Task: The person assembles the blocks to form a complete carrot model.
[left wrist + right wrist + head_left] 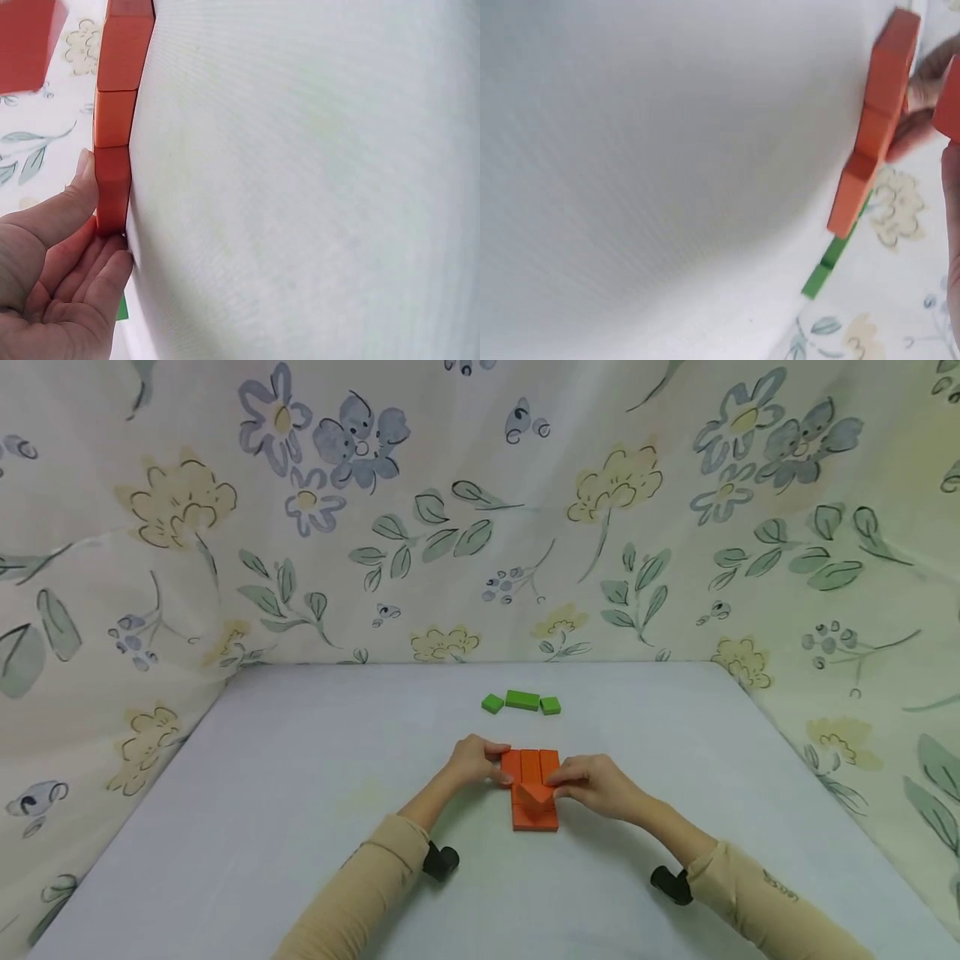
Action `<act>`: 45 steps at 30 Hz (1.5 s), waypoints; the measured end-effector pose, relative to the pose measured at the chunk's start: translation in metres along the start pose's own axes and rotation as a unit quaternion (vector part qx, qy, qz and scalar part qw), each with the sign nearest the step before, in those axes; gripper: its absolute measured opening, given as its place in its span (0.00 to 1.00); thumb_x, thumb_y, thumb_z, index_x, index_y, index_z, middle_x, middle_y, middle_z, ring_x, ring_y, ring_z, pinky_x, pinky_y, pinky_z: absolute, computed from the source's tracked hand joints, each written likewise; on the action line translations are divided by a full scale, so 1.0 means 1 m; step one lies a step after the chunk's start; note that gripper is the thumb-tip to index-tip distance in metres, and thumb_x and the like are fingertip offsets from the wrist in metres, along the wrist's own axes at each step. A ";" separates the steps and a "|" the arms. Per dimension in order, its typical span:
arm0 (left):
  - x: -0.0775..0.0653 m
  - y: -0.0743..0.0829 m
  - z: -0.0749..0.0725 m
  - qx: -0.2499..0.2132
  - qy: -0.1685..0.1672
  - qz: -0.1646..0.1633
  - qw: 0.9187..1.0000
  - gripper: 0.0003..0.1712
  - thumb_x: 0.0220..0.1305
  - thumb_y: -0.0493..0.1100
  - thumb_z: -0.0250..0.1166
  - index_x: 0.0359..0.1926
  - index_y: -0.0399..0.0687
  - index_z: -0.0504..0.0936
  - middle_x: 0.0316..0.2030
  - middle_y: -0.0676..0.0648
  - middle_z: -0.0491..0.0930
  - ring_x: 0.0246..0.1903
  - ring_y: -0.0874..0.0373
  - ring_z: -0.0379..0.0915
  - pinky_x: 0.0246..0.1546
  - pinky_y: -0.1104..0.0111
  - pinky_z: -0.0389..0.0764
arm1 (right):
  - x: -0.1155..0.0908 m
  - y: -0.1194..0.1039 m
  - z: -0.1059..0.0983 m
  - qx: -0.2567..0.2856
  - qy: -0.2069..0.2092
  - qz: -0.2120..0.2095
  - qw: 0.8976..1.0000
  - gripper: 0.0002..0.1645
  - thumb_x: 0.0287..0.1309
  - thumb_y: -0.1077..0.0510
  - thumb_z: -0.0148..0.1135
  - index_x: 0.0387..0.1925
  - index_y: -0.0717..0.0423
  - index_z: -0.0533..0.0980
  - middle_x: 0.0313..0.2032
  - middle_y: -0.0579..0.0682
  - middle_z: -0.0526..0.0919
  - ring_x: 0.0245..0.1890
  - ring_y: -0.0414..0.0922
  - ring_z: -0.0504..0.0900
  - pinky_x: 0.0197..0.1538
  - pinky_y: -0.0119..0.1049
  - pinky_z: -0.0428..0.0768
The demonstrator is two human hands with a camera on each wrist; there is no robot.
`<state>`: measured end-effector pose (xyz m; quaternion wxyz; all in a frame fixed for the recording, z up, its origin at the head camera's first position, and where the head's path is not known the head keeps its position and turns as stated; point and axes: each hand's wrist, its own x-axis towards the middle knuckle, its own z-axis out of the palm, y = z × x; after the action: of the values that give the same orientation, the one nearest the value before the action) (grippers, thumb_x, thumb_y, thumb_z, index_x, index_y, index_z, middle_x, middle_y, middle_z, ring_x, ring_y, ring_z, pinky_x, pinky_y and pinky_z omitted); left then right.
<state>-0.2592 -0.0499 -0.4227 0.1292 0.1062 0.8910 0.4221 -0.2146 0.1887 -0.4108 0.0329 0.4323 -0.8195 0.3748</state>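
Note:
Several orange-red blocks lie flat together, with three upright strips (530, 767) side by side at the far end and a crosswise block (535, 822) nearest the body. The left hand (474, 759) pinches the leftmost strip (113, 191), its thumb and forefinger at that strip's edges. Just above the near part of the layout, the right hand (597, 785) holds another orange-red block (536, 797) by its right side, tilted and raised over the others. That raised block (949, 105) shows only partly in the right wrist view. It hides some of the layout beneath.
Farther back lies a row of green blocks: a long one (522, 700) between a small left one (492, 703) and a small right one (551, 705). The white table (315, 777) meets a flower-patterned cloth (480, 560) at the back and sides.

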 end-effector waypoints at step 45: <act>-0.001 0.000 -0.001 -0.005 -0.008 -0.001 1.000 0.33 0.46 0.39 0.79 0.57 0.43 0.81 0.56 0.41 0.79 0.58 0.47 0.70 0.55 0.57 0.72 | -0.006 -0.024 0.011 -0.043 -0.129 0.079 0.988 0.08 0.49 0.67 0.72 0.35 0.61 0.86 0.32 0.45 0.86 0.31 0.32 0.79 0.37 0.27 0.79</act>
<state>-0.2585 -0.0514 -0.4218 0.1377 0.1077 0.8878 0.4258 -0.1900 0.1775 -0.4065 -0.0840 0.4095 -0.8637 0.2815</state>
